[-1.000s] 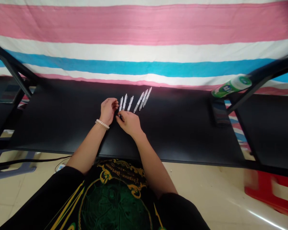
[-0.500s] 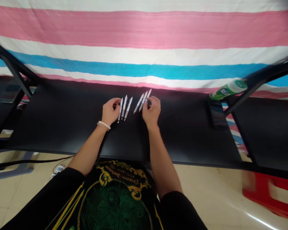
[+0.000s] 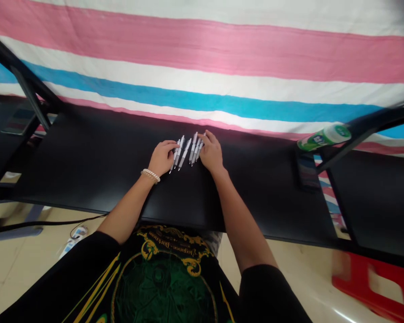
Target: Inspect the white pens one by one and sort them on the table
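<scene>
A striped cloth (image 3: 202, 67) in pink, white and blue hangs across the whole back of my view. Below it runs a long black surface (image 3: 87, 170), set in a dark metal frame (image 3: 30, 96) whose slanted bars show at both sides. Past the near edge of the surface I see a pale tiled floor (image 3: 20, 273) and, at the lower right, a blurred red stool (image 3: 373, 280). My black shirt with a green and gold print (image 3: 161, 278) fills the bottom middle.

At the right, a green and white bottle (image 3: 325, 136) lies tilted against the frame, well apart from my hands.

Both forearms reach forward to the middle of the surface. My left hand (image 3: 162, 157), with a pale beaded bracelet (image 3: 150, 175) at the wrist, rests on the surface with fingers curled, touching the left side of a small row of white pens (image 3: 187, 151). My right hand (image 3: 211, 153) lies on the other side, fingers bent against the rightmost pens. The pens lie flat on the surface, close together and slanted, tips toward me, directly between the two hands. The hands press in on the row from either side; neither has closed round a single pen.
</scene>
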`<state>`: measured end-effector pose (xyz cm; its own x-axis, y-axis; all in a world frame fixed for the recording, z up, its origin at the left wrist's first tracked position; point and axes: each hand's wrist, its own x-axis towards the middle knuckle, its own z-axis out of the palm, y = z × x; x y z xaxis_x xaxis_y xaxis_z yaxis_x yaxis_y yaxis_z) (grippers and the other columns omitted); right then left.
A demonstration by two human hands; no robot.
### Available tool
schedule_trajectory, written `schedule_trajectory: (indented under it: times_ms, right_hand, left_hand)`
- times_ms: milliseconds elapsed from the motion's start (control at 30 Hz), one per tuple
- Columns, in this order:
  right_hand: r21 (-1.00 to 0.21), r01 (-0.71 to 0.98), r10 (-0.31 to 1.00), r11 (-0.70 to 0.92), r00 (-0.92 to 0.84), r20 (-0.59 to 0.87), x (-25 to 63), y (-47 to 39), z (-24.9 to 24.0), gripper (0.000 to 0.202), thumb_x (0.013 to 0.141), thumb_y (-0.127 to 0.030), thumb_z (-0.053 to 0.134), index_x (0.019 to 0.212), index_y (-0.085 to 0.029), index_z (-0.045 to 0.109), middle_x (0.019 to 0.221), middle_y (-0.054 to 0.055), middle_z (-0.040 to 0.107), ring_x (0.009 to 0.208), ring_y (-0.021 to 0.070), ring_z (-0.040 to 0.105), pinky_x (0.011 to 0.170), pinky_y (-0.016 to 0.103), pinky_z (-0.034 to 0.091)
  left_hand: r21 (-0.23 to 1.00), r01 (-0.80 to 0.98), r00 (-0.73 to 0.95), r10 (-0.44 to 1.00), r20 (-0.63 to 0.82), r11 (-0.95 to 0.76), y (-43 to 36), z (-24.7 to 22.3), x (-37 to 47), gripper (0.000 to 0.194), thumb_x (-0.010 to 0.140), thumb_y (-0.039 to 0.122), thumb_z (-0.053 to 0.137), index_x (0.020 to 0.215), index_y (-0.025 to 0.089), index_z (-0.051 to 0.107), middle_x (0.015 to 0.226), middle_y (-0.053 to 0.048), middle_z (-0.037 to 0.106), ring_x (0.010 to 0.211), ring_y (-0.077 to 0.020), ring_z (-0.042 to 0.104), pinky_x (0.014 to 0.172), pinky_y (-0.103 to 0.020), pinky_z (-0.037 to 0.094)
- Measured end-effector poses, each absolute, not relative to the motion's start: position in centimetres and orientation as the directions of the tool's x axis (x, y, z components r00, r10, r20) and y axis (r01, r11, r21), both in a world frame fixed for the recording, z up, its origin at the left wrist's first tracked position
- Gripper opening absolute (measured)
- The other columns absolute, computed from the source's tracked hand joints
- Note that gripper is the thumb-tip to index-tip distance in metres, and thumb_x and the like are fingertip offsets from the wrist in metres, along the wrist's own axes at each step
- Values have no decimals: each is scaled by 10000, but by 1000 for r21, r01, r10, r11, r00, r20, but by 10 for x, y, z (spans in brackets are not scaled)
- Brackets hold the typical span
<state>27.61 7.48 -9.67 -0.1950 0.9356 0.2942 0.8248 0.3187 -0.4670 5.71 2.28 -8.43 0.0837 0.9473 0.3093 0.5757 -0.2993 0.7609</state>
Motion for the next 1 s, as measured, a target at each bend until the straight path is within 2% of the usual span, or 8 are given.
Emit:
schedule_trajectory:
  times_ms: [133,333,400,500,600,700,833,1000]
  right_hand:
    - [-462,798,916,386,-271,297,254,54,-94,531,885,-95,418,1376,-205,586,1534,128,477,1401,297,470,1131,524,421]
    - [-528,766,924,367,-238,298,254,55,-92,615,857,-38,361,1421,-209,539,1533,118,477,1421,261,451,1164,493,405]
    - [-541,761,926,359,-220,306,257,60,-91,614,864,-38,347,1419,-217,536,1535,106,476,1427,244,446,1168,481,404]
    - [-559,737,917,380,-222,331,257,68,-89,520,940,-102,318,1386,-219,559,1511,92,512,1406,217,469,1163,454,400]
    - [-555,731,911,398,-241,335,252,76,-84,411,1023,-296,365,1379,-247,566,1492,76,546,1380,234,488,1141,466,389]
    - [-522,743,905,420,-301,299,244,79,-79,406,1028,-446,416,1341,-267,602,1457,67,588,1355,261,504,1114,487,371]
    - [-491,744,890,453,-349,293,239,75,-78,422,1043,-467,379,1265,-235,654,1427,80,615,1337,253,520,1107,468,349]
    - [-487,749,892,449,-340,299,242,71,-83,451,1052,-461,357,1353,-235,606,1451,78,596,1362,239,510,1128,453,349]
  left_hand:
    - [749,586,94,943,318,-311,23,-85,58,441,736,-19,537,1026,225,764,1177,-91,703,1102,-288,627,1060,-487,450]
    - [798,527,71,951,301,-292,22,-84,59,419,735,-7,566,1035,225,743,1171,-93,698,1136,-289,615,1092,-493,420]
    - [817,501,41,951,307,-286,22,-84,59,378,766,31,586,1055,222,738,1197,-99,690,1153,-280,616,1100,-476,418]
    - [822,481,35,943,330,-305,21,-84,61,343,830,134,619,1146,222,721,1288,-110,665,1208,-268,606,1119,-455,404]
    - [774,508,161,924,346,-378,19,-84,63,410,874,249,639,1283,239,670,1411,-104,610,1319,-279,544,1157,-468,357]
    - [697,586,291,910,295,-413,18,-85,66,469,891,340,648,1353,264,631,1485,-90,557,1431,-313,434,1183,-502,301]
    - [639,653,332,912,240,-406,16,-86,68,553,911,434,625,1431,258,562,1536,-107,500,1484,-334,354,1192,-514,268]
    - [616,648,370,892,261,-449,12,-85,66,694,888,554,630,1487,227,501,1565,-127,458,1507,-344,308,1222,-499,222]
